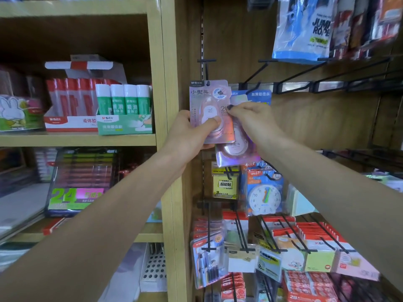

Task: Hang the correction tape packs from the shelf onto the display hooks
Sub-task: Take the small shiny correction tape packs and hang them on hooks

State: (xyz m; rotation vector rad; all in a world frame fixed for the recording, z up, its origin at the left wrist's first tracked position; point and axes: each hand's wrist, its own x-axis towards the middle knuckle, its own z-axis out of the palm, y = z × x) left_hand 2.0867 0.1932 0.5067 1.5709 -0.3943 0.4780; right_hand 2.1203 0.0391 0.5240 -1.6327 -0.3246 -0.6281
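Correction tape pack (209, 110) (pink) in left hand (189, 131) grip; right hand (250, 120) pinching.

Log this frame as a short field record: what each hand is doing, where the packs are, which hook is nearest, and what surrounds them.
left hand: left hand grips the front pink holographic correction tape pack, thumb across its blister
right hand: right hand pinches that pack's right edge; a second pink pack hangs lower behind it
hook: black wire display hook just above the front pack's hang hole; pack not yet threaded
behind: blue card pack on the next hook
left shelf: green-capped glue sticks in a display box
below: blue toy clock pack
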